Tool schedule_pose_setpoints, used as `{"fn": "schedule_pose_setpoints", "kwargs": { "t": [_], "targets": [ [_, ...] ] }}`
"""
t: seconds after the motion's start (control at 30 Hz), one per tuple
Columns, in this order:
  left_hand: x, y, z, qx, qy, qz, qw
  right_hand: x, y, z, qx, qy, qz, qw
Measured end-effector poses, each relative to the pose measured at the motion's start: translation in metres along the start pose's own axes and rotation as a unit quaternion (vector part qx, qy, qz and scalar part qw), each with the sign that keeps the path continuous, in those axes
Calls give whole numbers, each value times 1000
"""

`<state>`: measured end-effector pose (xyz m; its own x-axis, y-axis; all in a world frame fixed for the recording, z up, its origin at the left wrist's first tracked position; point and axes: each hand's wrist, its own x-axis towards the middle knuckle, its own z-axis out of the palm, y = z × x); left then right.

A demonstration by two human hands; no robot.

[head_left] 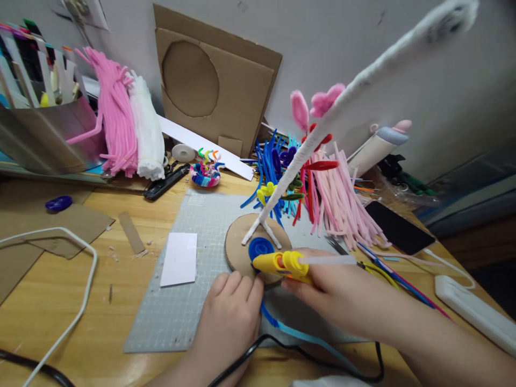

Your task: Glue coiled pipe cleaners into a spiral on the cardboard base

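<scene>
Right in front of me, the blue coil [260, 244] sits on the cardboard disc [236, 234], tucked by the splayed feet of a tall white stem [296, 153] that slants up to the right. And here's my right hand [322, 277], wrapped round the yellow glue gun [278, 263], its nozzle end right at the coil, a pale glue stick [328, 259] poking out the back. My left hand [234, 303] is down at the disc's near edge, fingers curled; the fingertips are hidden, so I can't tell whether they pinch the blue strip [269, 317] beside them. That strip trails toward me, turning light blue. All this over the grey cutting mat [151, 317], a white card [179, 259] lying to the left. Beyond the stem, fuzzy pink, red, blue and yellow flowers, then a pale pink bundle [349, 199] and a dark phone [399, 227] on the desk [105, 333]. At the back, cardboard panels [242, 91] lean on the wall [250, 27], one marked by a big circle.
</scene>
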<state>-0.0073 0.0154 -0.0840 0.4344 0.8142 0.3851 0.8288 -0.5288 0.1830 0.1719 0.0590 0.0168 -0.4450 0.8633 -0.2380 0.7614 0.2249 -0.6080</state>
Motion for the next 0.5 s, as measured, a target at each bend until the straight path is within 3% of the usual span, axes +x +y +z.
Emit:
{"fn": "schedule_pose_setpoints", "kwargs": {
  "t": [0.07, 0.17, 0.27, 0.33, 0.4, 0.5],
  "targets": [
    [0, 0, 1, -1, 1, -1, 1000, 2, 2, -1, 5, -17, 10, 1000],
    [-1, 0, 1, 11, 13, 3, 1000, 8, 7, -4, 31, 23, 73, 997],
    [-2, -2, 1, 22, 19, 18, 999, 17, 8, -5, 204, 14, 147, 968],
    [-2, -2, 2, 30, 22, 27, 999, 24, 3, -3, 397, -32, 127, 909],
    [-2, -3, 6, 32, 25, 28, 999, 32, -5, 2, 555, -96, 108, 820],
    [-2, -2, 15, 3, 49, 1, 999, 49, -21, 17, 664, -226, 170, 692]
  ]
}}
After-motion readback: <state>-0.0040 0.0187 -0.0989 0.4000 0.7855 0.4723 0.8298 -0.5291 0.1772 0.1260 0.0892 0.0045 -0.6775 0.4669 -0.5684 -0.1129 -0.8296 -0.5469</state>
